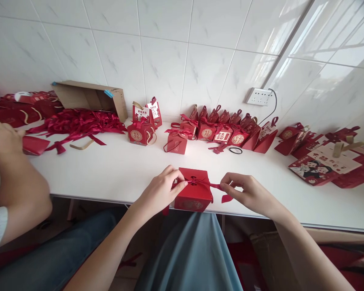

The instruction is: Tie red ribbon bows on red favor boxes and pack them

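Observation:
A small red gift box (193, 195) stands at the near edge of the white table (115, 169), right in front of me. A red ribbon (210, 185) runs across its top. My left hand (162, 190) pinches the ribbon's left end against the box top, fingers closed. My right hand (247, 193) pinches the ribbon's right end just beside the box, fingers closed, with a ribbon tail hanging below it.
Several finished red boxes (221, 131) line the wall, two more (141, 131) left of centre. A heap of red ribbons (79, 123) and an open cardboard box (91, 97) lie at the left. Flat red cartons (324, 159) are stacked at the right. Another person's arm (15, 178) rests at the far left.

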`<action>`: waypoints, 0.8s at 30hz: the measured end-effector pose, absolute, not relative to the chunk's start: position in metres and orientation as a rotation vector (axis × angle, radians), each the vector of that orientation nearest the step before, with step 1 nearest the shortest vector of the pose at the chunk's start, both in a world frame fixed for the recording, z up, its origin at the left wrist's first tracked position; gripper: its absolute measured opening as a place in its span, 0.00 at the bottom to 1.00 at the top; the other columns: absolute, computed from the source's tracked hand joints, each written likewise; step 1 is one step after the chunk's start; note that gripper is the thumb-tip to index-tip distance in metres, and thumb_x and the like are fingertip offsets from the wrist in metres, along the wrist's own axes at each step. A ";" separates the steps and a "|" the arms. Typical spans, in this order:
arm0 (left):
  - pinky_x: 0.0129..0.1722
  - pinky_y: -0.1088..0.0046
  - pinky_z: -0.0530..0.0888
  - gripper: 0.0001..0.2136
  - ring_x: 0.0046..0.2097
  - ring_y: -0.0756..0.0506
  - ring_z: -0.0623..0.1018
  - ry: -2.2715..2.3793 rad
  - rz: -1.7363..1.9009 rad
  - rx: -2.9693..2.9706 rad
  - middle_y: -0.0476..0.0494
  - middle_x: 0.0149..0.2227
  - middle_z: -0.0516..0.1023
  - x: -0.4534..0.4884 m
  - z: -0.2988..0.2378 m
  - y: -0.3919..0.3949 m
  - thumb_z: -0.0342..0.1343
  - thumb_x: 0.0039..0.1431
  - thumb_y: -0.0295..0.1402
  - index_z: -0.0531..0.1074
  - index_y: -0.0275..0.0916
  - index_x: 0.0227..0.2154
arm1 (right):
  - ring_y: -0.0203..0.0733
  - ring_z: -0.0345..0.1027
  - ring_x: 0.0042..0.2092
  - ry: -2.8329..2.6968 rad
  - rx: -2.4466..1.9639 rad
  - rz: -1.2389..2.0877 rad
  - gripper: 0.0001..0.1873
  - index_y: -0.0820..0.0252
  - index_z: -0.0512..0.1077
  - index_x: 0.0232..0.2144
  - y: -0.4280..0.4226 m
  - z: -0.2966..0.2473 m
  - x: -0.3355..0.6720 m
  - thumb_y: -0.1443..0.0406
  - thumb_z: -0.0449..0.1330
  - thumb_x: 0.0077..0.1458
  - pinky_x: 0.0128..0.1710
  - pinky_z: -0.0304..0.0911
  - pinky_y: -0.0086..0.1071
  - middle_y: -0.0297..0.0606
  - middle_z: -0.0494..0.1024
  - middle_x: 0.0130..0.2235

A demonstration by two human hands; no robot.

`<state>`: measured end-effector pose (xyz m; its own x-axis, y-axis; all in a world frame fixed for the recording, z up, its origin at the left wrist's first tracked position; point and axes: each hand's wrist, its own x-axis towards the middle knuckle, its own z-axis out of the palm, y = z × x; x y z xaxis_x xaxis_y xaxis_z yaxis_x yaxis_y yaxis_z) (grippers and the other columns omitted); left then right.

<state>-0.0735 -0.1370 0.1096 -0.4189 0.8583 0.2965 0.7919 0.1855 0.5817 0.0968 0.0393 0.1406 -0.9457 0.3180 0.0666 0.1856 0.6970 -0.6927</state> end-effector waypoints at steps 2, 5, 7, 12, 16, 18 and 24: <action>0.31 0.73 0.68 0.07 0.26 0.52 0.70 2.310 1.072 1.642 0.51 0.32 0.68 -0.074 0.109 -0.138 0.47 0.61 0.34 0.67 0.41 0.29 | 0.37 0.67 0.27 -2.710 -0.409 1.176 0.15 0.59 0.67 0.26 0.041 0.141 0.097 0.56 0.52 0.59 0.28 0.64 0.29 0.34 0.71 0.26; 0.32 0.73 0.68 0.07 0.29 0.51 0.71 2.285 1.100 1.615 0.51 0.32 0.68 -0.075 0.109 -0.139 0.47 0.61 0.33 0.66 0.40 0.29 | 0.36 0.65 0.27 -2.724 -0.417 1.226 0.16 0.59 0.66 0.25 0.043 0.140 0.097 0.55 0.53 0.58 0.28 0.62 0.29 0.33 0.69 0.25; 0.32 0.73 0.68 0.07 0.29 0.51 0.71 2.273 1.106 1.593 0.51 0.32 0.68 -0.075 0.108 -0.139 0.47 0.61 0.33 0.65 0.40 0.29 | 0.35 0.63 0.27 -2.756 -0.403 1.253 0.16 0.60 0.66 0.24 0.044 0.139 0.097 0.55 0.53 0.58 0.28 0.60 0.28 0.32 0.69 0.25; 0.33 0.72 0.69 0.06 0.31 0.50 0.72 2.294 1.107 1.593 0.50 0.32 0.68 -0.071 0.105 -0.136 0.47 0.61 0.33 0.65 0.40 0.29 | 0.35 0.61 0.28 -2.588 -0.244 1.582 0.17 0.61 0.69 0.26 0.038 0.139 0.091 0.54 0.56 0.56 0.28 0.57 0.28 0.33 0.68 0.25; 0.42 0.66 0.72 0.04 0.42 0.44 0.72 2.386 1.137 1.717 0.44 0.38 0.69 -0.068 0.107 -0.129 0.52 0.57 0.33 0.69 0.39 0.34 | 0.40 0.67 0.37 -2.337 -0.125 1.680 0.14 0.61 0.73 0.28 0.029 0.136 0.075 0.55 0.59 0.54 0.38 0.62 0.33 0.39 0.74 0.35; 0.47 0.63 0.70 0.06 0.47 0.42 0.70 2.329 1.178 1.789 0.42 0.41 0.69 -0.067 0.110 -0.123 0.53 0.57 0.32 0.71 0.39 0.38 | 0.43 0.67 0.41 -2.244 -0.122 1.699 0.13 0.61 0.74 0.30 0.027 0.132 0.066 0.55 0.60 0.54 0.43 0.62 0.35 0.41 0.74 0.39; 0.44 0.69 0.71 0.04 0.41 0.47 0.74 2.103 1.402 1.652 0.47 0.36 0.72 -0.069 0.114 -0.106 0.50 0.59 0.31 0.69 0.40 0.31 | 0.36 0.65 0.30 -2.105 -0.255 1.704 0.17 0.61 0.73 0.31 0.024 0.121 0.050 0.52 0.60 0.53 0.34 0.64 0.32 0.36 0.74 0.31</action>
